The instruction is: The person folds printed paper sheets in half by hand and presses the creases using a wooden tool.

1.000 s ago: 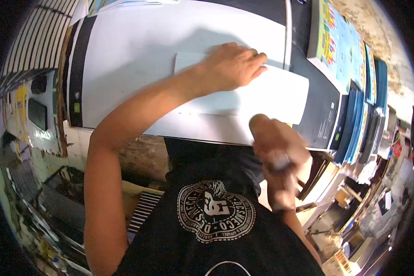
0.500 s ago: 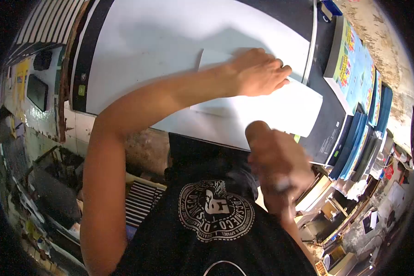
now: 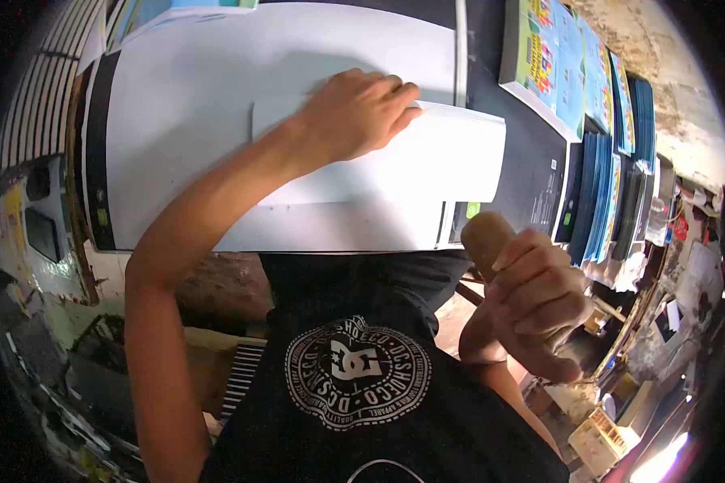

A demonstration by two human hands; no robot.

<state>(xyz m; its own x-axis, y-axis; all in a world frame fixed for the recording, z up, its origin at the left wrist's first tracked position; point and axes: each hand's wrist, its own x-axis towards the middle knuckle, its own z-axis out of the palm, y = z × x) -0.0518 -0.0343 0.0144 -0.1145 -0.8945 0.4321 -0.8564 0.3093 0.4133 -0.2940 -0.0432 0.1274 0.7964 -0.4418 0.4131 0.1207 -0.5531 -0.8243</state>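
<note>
A folded sheet of white paper (image 3: 451, 157) lies on the white board surface of the table. My left hand (image 3: 362, 113) rests on it near the far edge, its fingers curled and pressed together on the paper. Off the table's near edge, my right hand (image 3: 536, 290) is wrapped around a brown cylindrical piece with a rounded end (image 3: 487, 241). That end sticks out past my fingers towards the table, apart from the paper. The rest of the piece is hidden in my grip.
Stacks of colourful printed booklets (image 3: 544, 64) stand along the right side, with dark blue stacks (image 3: 592, 193) in front of them. A pale rod (image 3: 461, 56) crosses the far part of the table. More printed covers (image 3: 177, 14) lie at the far left. A yellowish crate (image 3: 600, 439) sits low right.
The view has swung right. My right hand has moved away from the paper to the right with the brown piece. My left hand stays on the paper.
</note>
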